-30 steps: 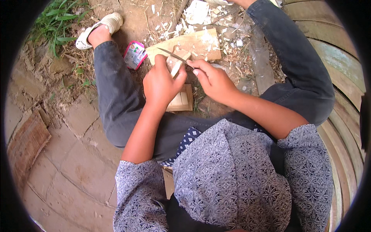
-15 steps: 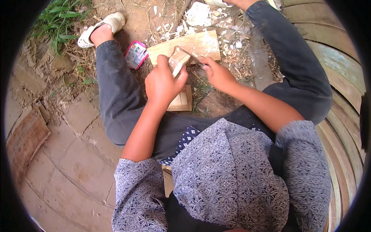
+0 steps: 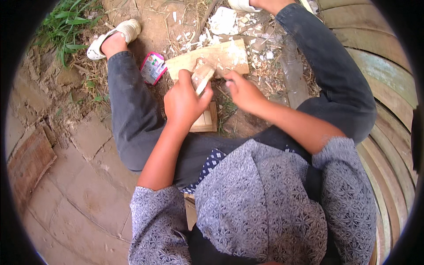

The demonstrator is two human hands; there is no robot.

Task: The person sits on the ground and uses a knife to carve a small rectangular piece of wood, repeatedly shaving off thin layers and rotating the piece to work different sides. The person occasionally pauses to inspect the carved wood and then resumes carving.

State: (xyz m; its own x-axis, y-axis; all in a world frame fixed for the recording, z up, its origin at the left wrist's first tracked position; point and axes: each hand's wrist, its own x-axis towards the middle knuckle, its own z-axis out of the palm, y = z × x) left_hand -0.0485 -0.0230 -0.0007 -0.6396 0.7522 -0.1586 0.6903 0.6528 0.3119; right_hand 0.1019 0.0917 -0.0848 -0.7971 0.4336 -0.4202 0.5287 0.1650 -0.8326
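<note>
My left hand [image 3: 183, 99] grips a pale block of wood [image 3: 204, 76], tilted, with its upper end pointing away from me. Close on the right, my right hand [image 3: 244, 92] is closed around a thin carving knife [image 3: 222, 76]; motion blurs its blade, which lies close to the block's right side. Whether the edge touches the wood I cannot tell. Beyond both hands a flat light plank [image 3: 180, 63] lies on the ground with shavings on it. A squared wooden piece [image 3: 213, 117] sits under my left wrist, partly hidden.
Wood shavings [image 3: 214, 42] and a white crumpled piece [image 3: 223, 21] litter the dirt ahead. A pink-edged packet [image 3: 153, 68] lies beside my left shin. Curved wooden slats [image 3: 384, 73] run along the right; a brown board [image 3: 30, 161] lies on paving at left.
The right hand and knife have shifted slightly down and right, the blade now blurred. My left hand still holds the block, moved a little nearer. The whole view has shifted slightly.
</note>
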